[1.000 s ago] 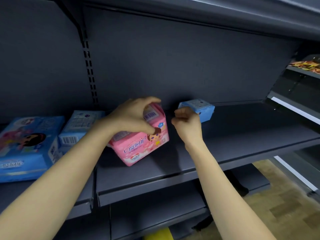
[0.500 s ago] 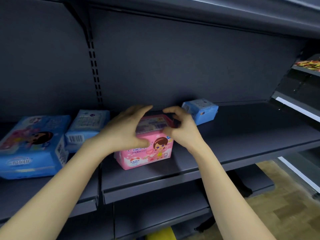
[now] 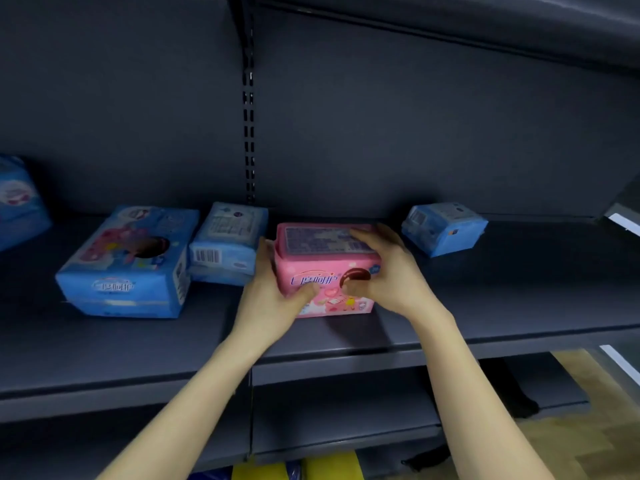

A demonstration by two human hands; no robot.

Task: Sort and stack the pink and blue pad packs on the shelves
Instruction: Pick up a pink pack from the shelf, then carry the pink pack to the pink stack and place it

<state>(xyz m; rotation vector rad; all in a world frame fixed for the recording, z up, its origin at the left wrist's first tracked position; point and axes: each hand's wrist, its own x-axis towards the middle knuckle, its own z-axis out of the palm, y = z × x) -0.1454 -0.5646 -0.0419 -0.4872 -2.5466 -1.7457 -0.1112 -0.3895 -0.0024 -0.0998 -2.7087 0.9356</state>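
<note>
Pad packs lie along one shelf. At its far nine o'clock end sits a cut-off blue pack, then a large blue pack, then a small blue pack close against it; whether they touch I cannot tell.

Next comes the pink pack, resting on the shelf with its printed face forward. Both hands grip it. The left hand curls round its nine o'clock end with the thumb on the front. The right hand has fingers over the top and the thumb on the front.

The left hand's knuckles are just beside the small blue pack. Any slide toward nine o'clock would likely knock that pack askew, or jam pink against blue.

The wrap looks soft and slick, so a loose hold could let it slip and tip forward.

A lone blue pack sits at two o'clock of the pink one. Pink stacked here would probably leave it stranded on the wrong side.
</note>
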